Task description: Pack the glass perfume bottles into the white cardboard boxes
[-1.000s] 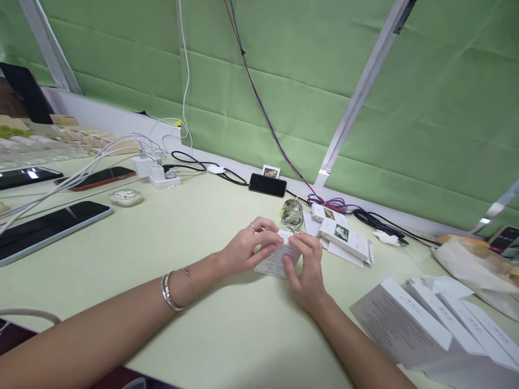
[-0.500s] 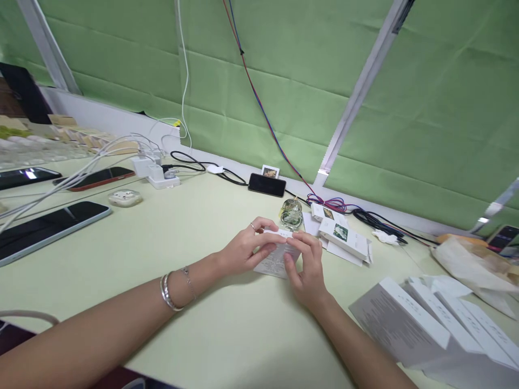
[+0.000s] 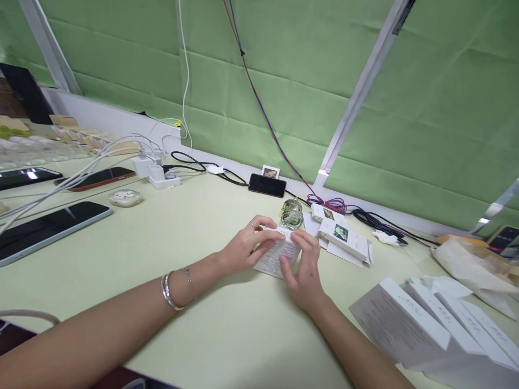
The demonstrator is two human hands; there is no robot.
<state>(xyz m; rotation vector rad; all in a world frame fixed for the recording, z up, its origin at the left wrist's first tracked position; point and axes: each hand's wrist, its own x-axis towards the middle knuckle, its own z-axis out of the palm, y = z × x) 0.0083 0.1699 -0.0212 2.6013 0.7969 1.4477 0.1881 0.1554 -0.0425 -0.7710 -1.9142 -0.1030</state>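
Note:
Between my hands a small white printed box (image 3: pixel 272 261) stands on the table, its text side facing me. My left hand (image 3: pixel 252 244) grips the box's upper left part, forefinger along the top edge and thumb against the printed face. With fingers over the top right corner and thumb on the face, my right hand (image 3: pixel 303 268) holds the other side. Just behind the box lies a clear glass-like item (image 3: pixel 291 214) with rounded shapes. Two flattish white boxes with pictures, the nearer one (image 3: pixel 344 239) showing a white flower, lie to the right of it.
Several white printed boxes (image 3: pixel 405 321) stand in a row at the near right, beside a crumpled pale bag (image 3: pixel 476 267). Phones, one with a light blue edge (image 3: pixel 52 229), and a power strip (image 3: pixel 164 182) with cables lie left. A black phone (image 3: pixel 266 185) is at the back.
My right thumb has slid slightly left across the box's face, and the right hand has shifted a little left. The left hand stays nearly in place on the box.

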